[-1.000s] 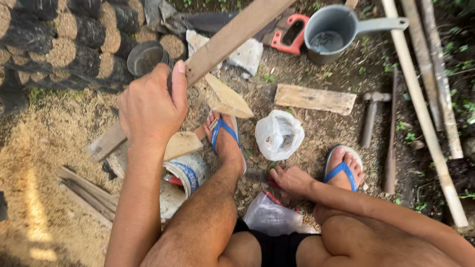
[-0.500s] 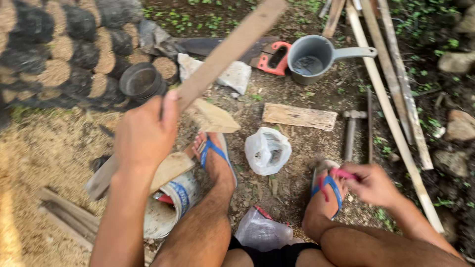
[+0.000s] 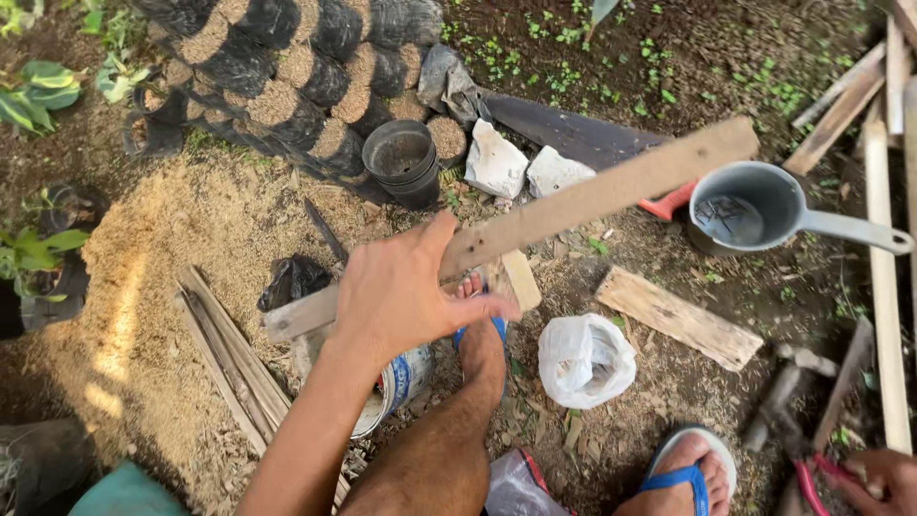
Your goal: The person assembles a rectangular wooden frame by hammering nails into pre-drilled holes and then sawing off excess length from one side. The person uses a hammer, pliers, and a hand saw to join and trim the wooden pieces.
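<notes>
My left hand [image 3: 401, 296] grips a long wooden slat [image 3: 592, 196] near its lower end; the slat slants up to the right above the ground. At the bottom right corner my right hand [image 3: 884, 478] is closed on the red handles of a pair of pliers [image 3: 812, 473], beside a hammer [image 3: 793, 392] lying on the soil. My left foot in a blue flip-flop [image 3: 478, 334] rests on a tin can [image 3: 396, 387] under the slat. My right foot [image 3: 688, 478] stands on the ground.
A grey dipper [image 3: 764, 205] with water sits at the right, a saw [image 3: 573, 134] behind it. A white plastic bag [image 3: 583, 358], a short board [image 3: 678, 315], a black pot [image 3: 401, 158], stacked seedling bags [image 3: 287, 67], split sticks [image 3: 224, 344] and bamboo poles [image 3: 884, 239] surround me.
My right hand moved from my right foot out to the bottom right, now gripping the pliers. My left hand holds the slat at a flatter angle. The view shifted left and up.
</notes>
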